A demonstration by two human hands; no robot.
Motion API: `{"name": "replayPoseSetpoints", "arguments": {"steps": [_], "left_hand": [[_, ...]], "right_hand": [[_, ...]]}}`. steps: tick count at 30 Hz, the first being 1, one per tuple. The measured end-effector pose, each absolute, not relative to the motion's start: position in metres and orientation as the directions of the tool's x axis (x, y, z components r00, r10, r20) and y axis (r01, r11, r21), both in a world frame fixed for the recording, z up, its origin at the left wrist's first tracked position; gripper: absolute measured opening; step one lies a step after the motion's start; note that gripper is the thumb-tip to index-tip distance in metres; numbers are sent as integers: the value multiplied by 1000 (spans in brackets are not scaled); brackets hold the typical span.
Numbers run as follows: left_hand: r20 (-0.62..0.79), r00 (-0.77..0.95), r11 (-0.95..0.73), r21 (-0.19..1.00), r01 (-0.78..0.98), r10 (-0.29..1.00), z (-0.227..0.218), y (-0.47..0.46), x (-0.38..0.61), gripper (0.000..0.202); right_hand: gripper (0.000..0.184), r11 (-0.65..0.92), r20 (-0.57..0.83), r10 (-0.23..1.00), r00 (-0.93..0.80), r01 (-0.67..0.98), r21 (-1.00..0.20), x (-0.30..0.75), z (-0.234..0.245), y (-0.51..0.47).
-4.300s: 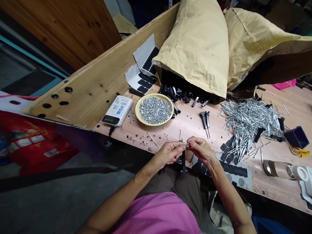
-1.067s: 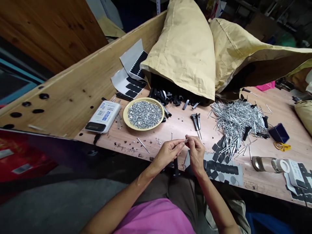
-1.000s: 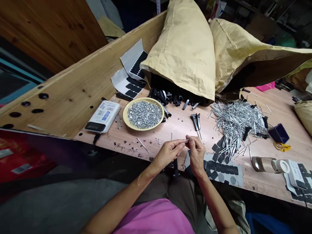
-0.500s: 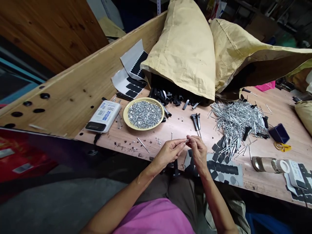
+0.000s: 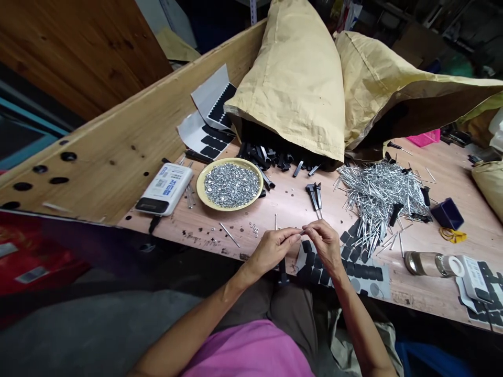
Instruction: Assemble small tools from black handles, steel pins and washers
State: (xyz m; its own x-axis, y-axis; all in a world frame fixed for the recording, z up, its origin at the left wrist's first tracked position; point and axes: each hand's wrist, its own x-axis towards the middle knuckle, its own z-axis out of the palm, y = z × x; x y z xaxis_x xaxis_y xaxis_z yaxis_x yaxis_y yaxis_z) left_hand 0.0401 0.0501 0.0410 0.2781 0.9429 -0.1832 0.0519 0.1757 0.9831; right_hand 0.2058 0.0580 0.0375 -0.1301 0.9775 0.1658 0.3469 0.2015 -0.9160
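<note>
My left hand (image 5: 274, 250) and my right hand (image 5: 326, 245) meet above the front of the plywood bench top (image 5: 251, 235). Their fingertips pinch a thin steel nail (image 5: 302, 231) between them; its exact length is hidden by my fingers. Below my right hand lies a grey sheet of black rubber pads (image 5: 346, 273). A black plastic piece (image 5: 282, 272) stands at the bench edge under my left wrist. A few loose steel nails (image 5: 230, 235) and tiny nuts (image 5: 253, 228) lie ahead of my hands.
A yellow plate of small washers (image 5: 230, 184) and a white electronic device (image 5: 165, 188) sit to the left. Paper sacks (image 5: 291, 84) spill black plastic parts (image 5: 271, 161). A heap of steel nails (image 5: 377, 201) lies to the right, near a blue box (image 5: 447, 213) and a glass bottle (image 5: 430, 264).
My right hand has shifted slightly right, leaving more of the black pads showing below it. The view has turned a little, and my hands still pinch the nail.
</note>
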Motion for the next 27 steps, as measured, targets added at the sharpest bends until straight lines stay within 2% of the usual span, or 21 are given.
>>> {"name": "replayPoseSetpoints", "arguments": {"steps": [2,7,10,13,15,18,21,25,27], "left_hand": [[-126,258,105,990,92,958,41,50,42,29],[-116,297,90,991,102,948,39,50,41,30],[-79,240,51,992,118,967,37,47,44,27],[-55,165,33,990,135,985,36,44,48,25],[-80,155,63,992,112,985,37,45,49,28],[-128,162,116,990,76,978,39,47,46,36],[-129,172,117,990,77,977,39,48,42,38],[-86,164,67,991,118,983,34,45,41,34],[-53,141,33,990,140,989,32,44,42,32]], "right_hand": [[25,183,166,983,-79,349,-919,203,36,57],[22,105,92,993,-71,197,-975,199,32,57],[26,114,106,993,-41,267,-957,195,29,57],[29,172,197,980,31,366,-915,189,26,55],[29,209,235,972,26,369,-905,186,26,53],[35,178,184,983,-4,275,-945,185,26,53],[31,113,110,994,-26,193,-975,187,26,55],[20,89,80,995,-56,196,-977,190,26,59],[23,70,63,997,-42,191,-979,190,26,60]]}}
